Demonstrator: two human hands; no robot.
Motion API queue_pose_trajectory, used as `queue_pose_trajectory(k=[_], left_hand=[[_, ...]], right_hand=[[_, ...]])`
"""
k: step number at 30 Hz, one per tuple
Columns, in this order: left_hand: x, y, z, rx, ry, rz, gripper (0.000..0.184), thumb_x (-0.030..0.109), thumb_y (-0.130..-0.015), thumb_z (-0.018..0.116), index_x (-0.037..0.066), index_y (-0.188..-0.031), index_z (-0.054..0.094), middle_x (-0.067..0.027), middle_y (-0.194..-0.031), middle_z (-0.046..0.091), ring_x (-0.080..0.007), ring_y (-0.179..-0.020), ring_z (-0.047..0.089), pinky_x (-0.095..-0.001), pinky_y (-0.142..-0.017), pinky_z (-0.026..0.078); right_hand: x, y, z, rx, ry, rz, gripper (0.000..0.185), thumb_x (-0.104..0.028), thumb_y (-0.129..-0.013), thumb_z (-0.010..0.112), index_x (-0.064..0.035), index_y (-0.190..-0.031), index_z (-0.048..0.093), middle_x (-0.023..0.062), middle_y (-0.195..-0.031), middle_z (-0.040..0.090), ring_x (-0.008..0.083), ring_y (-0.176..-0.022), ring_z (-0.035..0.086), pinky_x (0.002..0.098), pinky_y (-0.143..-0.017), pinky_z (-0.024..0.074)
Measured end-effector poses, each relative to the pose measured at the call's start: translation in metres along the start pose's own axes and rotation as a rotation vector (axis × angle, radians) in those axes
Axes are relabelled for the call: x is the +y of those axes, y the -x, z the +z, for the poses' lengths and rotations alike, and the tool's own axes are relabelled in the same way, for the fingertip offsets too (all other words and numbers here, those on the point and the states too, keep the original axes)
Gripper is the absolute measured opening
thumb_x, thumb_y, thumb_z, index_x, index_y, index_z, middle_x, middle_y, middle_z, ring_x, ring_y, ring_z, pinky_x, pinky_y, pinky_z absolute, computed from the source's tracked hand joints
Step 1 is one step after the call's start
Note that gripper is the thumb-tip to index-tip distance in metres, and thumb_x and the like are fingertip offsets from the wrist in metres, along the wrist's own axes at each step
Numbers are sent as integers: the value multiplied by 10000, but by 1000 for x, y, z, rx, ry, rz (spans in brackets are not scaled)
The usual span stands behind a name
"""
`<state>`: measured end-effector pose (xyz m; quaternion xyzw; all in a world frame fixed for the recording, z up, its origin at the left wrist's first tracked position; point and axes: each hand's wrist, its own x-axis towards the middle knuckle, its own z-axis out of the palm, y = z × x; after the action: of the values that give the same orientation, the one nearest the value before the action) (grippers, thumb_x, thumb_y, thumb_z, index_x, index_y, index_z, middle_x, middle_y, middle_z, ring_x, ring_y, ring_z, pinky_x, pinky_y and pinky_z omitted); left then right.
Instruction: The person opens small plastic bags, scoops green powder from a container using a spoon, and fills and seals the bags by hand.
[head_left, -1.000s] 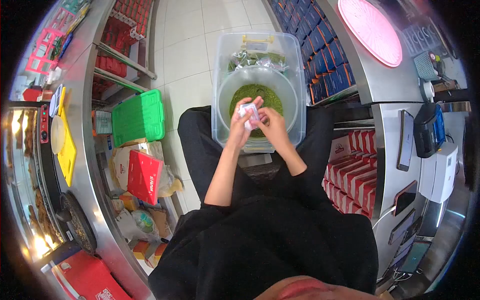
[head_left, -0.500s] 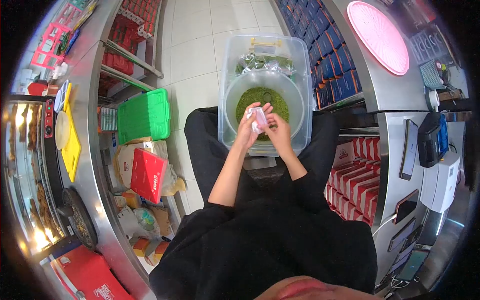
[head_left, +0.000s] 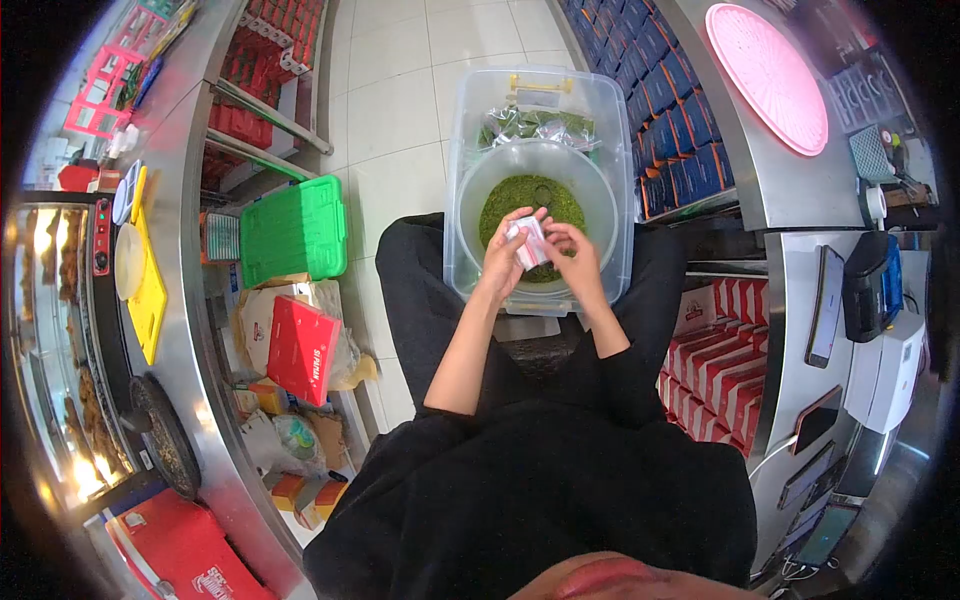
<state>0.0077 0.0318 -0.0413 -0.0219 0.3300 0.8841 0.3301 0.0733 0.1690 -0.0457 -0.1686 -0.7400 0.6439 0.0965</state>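
My left hand [head_left: 503,258] is closed round a small stack of clear zip bags [head_left: 530,246] with a red line along one edge. The fingers of my right hand [head_left: 580,262] are curled at the right edge of the bags and seem to pinch it. Both hands are above a round translucent tub [head_left: 466,195] with green flakes [head_left: 502,200] in the bottom. A dark spoon-like thing [head_left: 543,194] rests in the flakes, partly hidden by my fingers. The tub stands inside a clear plastic box [head_left: 622,170] between my knees.
Filled clear bags [head_left: 537,127] lie behind the tub inside the box. A green lid-like crate [head_left: 293,230] and a red box [head_left: 303,350] are at left. Blue boxes [head_left: 668,130] and red-white boxes [head_left: 715,370] fill the right shelves. Phones [head_left: 824,305] lie on the right counter.
The zip bags have turned so that their red line shows, and both hands have lowered slightly toward me. The whole view has shifted a little to the right.
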Motion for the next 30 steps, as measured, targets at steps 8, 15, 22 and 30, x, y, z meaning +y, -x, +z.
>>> queue_pose_trajectory(k=[8, 15, 22, 30], left_hand=[[-7, 2, -2, -46, -148, -29, 377, 67, -991, 535, 41, -1361, 464, -146, -1404, 520, -231, -1219, 560, -391, -1011, 498], [-16, -2, -6, 110, -200, 5, 490, -46, -886, 658, 74, -1329, 485, -94, -1198, 612, -198, -1109, 604, -364, -916, 548], [-12, -4, -16, 172, -139, -103, 519, -33, -893, 613, 85, -1365, 433, -141, -1146, 614, -231, -992, 661, -375, -841, 593], [2, -4, -32, 129, 224, -73, 178, 88, -900, 660, 147, -1036, 559, 30, -803, 525, -110, -655, 558, -279, -556, 454]], right_hand=[[16, 3, 6, 94, 124, 67, 225, -146, -890, 686, -14, -1066, 638, 63, -929, 699, 145, -817, 666, 310, -703, 527], [14, 0, -7, 9, -324, 301, 233, -113, -948, 634, -15, -1155, 674, 47, -1001, 690, 119, -882, 657, 269, -718, 540], [-10, 0, -11, 121, -687, 229, 233, -32, -922, 648, 42, -1142, 668, 79, -1105, 667, 174, -948, 661, 358, -789, 610], [-25, -6, -41, 345, 299, -212, 469, -28, -885, 691, -89, -1341, 601, 83, -1009, 694, 102, -818, 639, 289, -649, 541]])
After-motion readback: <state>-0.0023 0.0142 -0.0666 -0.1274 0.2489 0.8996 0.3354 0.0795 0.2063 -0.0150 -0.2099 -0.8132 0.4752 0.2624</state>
